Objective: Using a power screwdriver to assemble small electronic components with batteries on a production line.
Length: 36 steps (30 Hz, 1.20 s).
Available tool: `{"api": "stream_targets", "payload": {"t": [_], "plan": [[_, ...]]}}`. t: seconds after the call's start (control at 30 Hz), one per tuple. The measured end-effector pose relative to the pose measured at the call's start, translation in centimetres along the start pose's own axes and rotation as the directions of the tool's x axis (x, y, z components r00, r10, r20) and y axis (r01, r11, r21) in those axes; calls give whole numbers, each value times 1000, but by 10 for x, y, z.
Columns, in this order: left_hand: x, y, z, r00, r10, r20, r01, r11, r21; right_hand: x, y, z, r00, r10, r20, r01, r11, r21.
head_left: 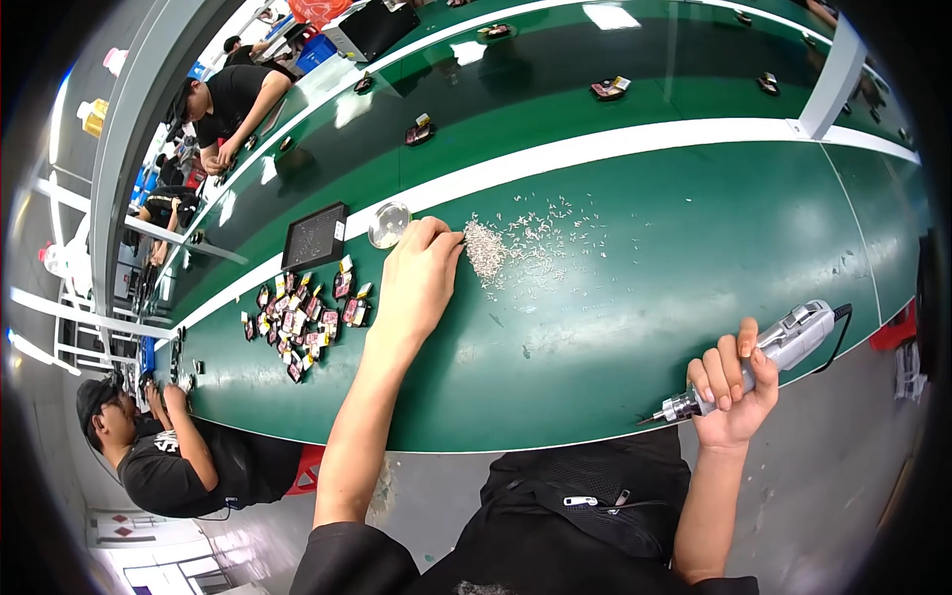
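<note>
Electric screwdriver (pixel 796 336) lies inside the right grip (pixel 732 390), which is wrapped around its body.

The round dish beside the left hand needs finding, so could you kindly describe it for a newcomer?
Start at the green worktop and find the white strip along its far side. Near that strip, the round dish lies between the black tray and the left hand. Its shiny, circular shape sets it apart from the dark, rectangular tray.

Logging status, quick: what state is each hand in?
Left hand: curled at the pile of small screws; can't tell whether it holds one.
Right hand: closed around the grey electric screwdriver.
</note>
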<state>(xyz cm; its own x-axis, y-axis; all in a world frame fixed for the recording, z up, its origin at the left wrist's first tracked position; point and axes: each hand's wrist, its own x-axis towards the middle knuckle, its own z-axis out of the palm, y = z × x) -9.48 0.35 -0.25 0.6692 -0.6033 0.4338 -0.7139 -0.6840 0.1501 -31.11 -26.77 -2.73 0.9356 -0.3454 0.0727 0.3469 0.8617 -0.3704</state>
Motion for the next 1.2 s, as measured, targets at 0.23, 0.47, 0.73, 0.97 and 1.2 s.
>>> {"api": "stream_targets", "payload": {"t": [0.23, 0.47, 0.73, 0.97, 1.2], "plan": [[4, -8, 6, 989, 148, 1, -147, 984, 97, -1, -1, -1, 1000, 1, 20, -1, 1000, 16], [3, -11, 8, 999, -33, 5, 33, 993, -116, 0, 0, -1, 999, -3, 38, 2, 1000, 22], [0, -7, 6, 994, -104, 18, 105, 976, -189, -2, -3, 1, 999, -10, 52, 9, 999, 33], [-25, 25, 2, 962, -272, -35, 213, 822, -528, 0, -1, -3, 999, -10, 52, 8, 999, 44], [-41, 57, -14, 891, -434, 131, 339, 446, -828, -1, 0, -1, 999, -2, 45, -1, 998, 60]]}}
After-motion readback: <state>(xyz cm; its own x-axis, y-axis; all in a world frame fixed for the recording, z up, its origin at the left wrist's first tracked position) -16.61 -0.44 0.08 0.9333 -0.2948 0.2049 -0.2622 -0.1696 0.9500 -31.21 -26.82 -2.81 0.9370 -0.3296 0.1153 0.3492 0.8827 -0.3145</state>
